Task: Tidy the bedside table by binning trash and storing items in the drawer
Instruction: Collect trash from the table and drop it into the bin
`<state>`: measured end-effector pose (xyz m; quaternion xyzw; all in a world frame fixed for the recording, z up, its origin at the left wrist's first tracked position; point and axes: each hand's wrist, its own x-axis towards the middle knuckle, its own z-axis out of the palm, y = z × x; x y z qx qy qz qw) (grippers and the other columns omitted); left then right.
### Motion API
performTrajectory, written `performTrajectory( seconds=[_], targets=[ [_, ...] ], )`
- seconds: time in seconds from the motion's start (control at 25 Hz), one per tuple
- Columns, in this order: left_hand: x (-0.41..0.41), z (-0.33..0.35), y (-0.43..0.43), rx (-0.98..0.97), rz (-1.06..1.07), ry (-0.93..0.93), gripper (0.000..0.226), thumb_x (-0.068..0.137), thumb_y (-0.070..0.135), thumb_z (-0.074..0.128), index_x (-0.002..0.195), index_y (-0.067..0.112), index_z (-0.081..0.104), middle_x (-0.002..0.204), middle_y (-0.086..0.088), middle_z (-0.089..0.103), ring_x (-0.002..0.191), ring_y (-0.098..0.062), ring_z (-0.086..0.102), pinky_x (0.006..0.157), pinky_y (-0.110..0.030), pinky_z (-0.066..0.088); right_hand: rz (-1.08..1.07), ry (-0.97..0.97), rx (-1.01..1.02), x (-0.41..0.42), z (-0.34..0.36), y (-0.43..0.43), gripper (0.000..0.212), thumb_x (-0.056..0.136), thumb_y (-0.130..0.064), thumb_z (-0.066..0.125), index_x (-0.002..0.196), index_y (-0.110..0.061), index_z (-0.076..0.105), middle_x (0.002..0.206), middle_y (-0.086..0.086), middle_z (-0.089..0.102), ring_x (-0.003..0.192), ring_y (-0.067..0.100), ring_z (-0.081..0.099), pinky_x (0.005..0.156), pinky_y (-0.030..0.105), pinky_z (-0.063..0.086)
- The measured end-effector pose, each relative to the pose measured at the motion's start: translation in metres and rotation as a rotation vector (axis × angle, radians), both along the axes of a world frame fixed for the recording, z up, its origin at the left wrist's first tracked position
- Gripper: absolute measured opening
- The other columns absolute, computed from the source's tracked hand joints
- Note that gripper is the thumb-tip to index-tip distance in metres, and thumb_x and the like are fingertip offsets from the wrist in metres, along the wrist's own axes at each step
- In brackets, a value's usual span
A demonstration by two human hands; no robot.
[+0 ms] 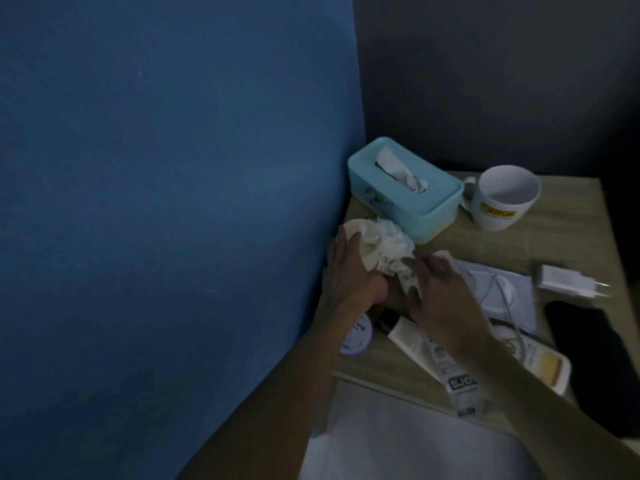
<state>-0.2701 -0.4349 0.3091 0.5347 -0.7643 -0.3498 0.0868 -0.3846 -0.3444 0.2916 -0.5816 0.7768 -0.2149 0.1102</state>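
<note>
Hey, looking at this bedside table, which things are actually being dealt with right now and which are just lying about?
Being dealt with:
- crumpled tissues, under the right hand
- pale round object, under the left hand

Lying about:
- teal tissue box
- white mug
- charger plug
- white cable
- tube
- round jar

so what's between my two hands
Crumpled white tissue, touched by the left hand and the right hand, on the bedside table; seen in the head view.
</note>
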Motion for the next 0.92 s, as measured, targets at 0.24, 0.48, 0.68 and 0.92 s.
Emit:
performTrajectory(
  seconds=[0.24, 0.48, 0.68, 0.92],
  targets=[
    [-0.002, -0.005, 0.000, -0.013, -0.023, -0.027, 0.075, 0.081, 0.016, 0.055, 0.147, 0.024, 0.019, 0.161, 0.003, 0.001, 0.146, -0.025, 0.007, 0.115, -0.048, 0.022, -0.037, -0.018, 0.028, -0.004, -0.012, 0.015, 0.050, 0.069, 0.002, 0.063, 0.118, 0.001, 0.058, 0.120, 0.025, 0.059, 0.112, 0.041, 0.055, 0.092, 0.046, 0.046],
    [-0.001, 0.009, 0.012, -0.078, 0.013, -0.116, 0.078, 0.083, 0.019, 0.055, 0.148, 0.021, 0.013, 0.161, 0.000, -0.006, 0.147, -0.026, -0.006, 0.119, -0.046, 0.007, -0.025, -0.025, 0.069, -0.010, 0.001, 0.014, 0.053, 0.077, -0.003, 0.057, 0.129, -0.004, 0.049, 0.130, 0.021, 0.053, 0.120, 0.038, 0.048, 0.097, 0.044, 0.041],
    [0.025, 0.022, 0.066, -0.091, 0.148, 0.044, 0.075, 0.073, 0.026, 0.038, 0.146, 0.013, 0.025, 0.159, -0.007, 0.014, 0.147, -0.025, 0.009, 0.118, -0.037, 0.012, 0.069, -0.037, 0.126, 0.001, 0.012, 0.027, 0.048, 0.081, -0.009, 0.058, 0.128, -0.008, 0.050, 0.123, 0.016, 0.058, 0.110, 0.034, 0.056, 0.083, 0.038, 0.047],
    [0.082, 0.027, 0.159, 0.030, 0.365, 0.036, 0.059, 0.076, -0.002, 0.050, 0.133, 0.009, 0.045, 0.143, -0.011, 0.044, 0.133, -0.027, 0.039, 0.110, -0.030, 0.031, 0.263, 0.031, 0.251, 0.037, 0.023, 0.068, 0.046, 0.071, -0.008, 0.066, 0.116, -0.008, 0.059, 0.103, 0.016, 0.066, 0.088, 0.034, 0.063, 0.071, 0.039, 0.050]
  ],
)
